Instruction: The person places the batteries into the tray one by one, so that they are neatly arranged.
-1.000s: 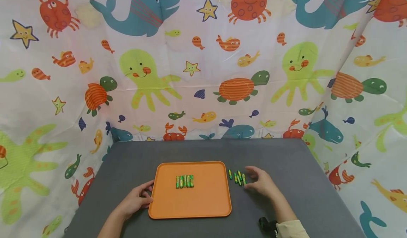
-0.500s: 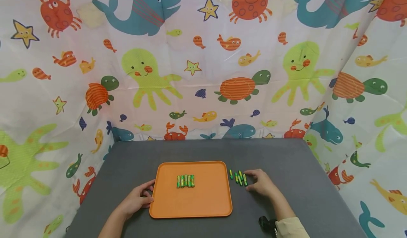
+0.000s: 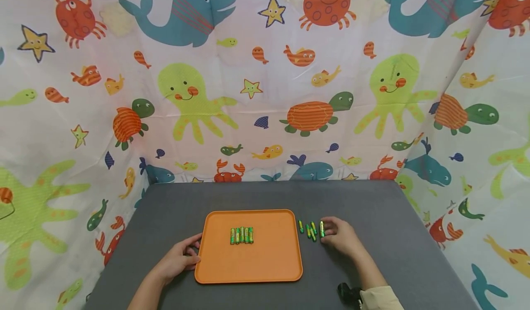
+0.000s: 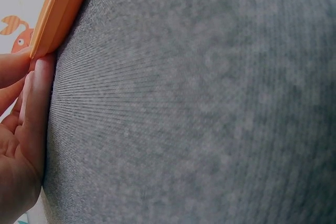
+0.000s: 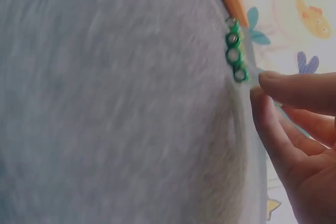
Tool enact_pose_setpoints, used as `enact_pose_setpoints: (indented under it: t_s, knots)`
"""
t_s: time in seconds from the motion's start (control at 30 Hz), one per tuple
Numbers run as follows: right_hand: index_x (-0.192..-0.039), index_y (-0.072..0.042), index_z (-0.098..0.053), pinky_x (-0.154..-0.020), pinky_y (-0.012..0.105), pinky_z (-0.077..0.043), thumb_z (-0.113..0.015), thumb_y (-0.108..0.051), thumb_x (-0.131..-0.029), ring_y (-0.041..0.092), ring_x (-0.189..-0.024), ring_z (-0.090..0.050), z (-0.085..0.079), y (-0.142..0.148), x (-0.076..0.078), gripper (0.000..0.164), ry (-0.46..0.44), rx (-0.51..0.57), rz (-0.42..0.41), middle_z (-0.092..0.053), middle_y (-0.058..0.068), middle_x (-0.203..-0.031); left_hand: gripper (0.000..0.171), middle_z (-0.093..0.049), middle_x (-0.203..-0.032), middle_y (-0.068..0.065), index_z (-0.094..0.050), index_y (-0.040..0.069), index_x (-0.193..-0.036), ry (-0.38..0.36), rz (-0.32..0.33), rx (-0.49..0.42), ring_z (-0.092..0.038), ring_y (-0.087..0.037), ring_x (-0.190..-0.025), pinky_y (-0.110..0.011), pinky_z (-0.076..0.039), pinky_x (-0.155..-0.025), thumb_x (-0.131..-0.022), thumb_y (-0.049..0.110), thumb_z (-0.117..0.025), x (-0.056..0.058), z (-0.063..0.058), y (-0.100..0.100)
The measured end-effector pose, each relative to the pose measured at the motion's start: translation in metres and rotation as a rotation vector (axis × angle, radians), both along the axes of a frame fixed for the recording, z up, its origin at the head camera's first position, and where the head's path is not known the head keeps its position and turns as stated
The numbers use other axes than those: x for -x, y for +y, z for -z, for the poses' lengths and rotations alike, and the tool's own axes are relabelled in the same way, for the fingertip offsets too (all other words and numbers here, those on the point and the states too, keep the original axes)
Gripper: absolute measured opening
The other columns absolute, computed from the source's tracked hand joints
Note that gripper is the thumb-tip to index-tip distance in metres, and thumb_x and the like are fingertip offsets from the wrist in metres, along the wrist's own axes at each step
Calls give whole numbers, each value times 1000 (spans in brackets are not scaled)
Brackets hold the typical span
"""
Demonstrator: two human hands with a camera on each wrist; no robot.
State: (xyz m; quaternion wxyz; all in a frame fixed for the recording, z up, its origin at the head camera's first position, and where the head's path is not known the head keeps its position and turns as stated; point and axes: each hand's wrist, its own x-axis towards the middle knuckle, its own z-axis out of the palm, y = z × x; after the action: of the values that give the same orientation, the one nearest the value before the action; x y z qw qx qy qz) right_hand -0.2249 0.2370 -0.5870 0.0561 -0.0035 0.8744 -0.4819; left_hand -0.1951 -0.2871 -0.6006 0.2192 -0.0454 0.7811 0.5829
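Note:
An orange tray (image 3: 248, 266) lies on the grey table, with a row of several green batteries (image 3: 242, 235) side by side on it. My left hand (image 3: 177, 258) grips the tray's left edge; in the left wrist view its thumb and fingertips meet at the tray's rim (image 4: 65, 17). Right of the tray, my right hand (image 3: 341, 237) pinches one green battery (image 3: 322, 228) between thumb and fingertips, held nearly upright in the head view. In the right wrist view the fingers mostly hide that battery. Several loose batteries (image 3: 308, 231) lie between the tray and this hand.
A black device (image 3: 348, 293) sits at the right wrist beside a cream sleeve (image 3: 378, 298). Behind the grey table (image 3: 364, 199) and at its sides hangs a white curtain (image 3: 265, 52) printed with sea animals.
My right hand has taken hold of the rightmost loose battery and drawn it slightly away from the others, to the right. My left hand and the tray have stayed put.

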Motion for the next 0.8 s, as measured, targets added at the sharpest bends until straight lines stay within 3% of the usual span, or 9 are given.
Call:
enact_pose_setpoints:
  t_s: [0.33, 0.8]
  knots:
    - [-130, 4, -61, -69, 29, -56, -82, 4, -75, 21, -88, -67, -25, -34, 2, 59, 21, 70, -34, -69, 13, -104, 77, -49, -121, -14, -37, 6, -155, -4, 5, -6, -56, -24, -90, -38, -56, -72, -88, 2, -74, 1, 0, 0]
    - [-126, -1, -65, -73, 30, -57, -83, 2, -76, 17, -84, -65, -47, -108, 7, 54, 49, 52, -199, -68, 8, -101, 78, -50, -120, -14, -38, 7, -155, -6, -1, 4, -56, -25, -90, -38, -56, -71, -87, 3, -75, 1, 0, 0]
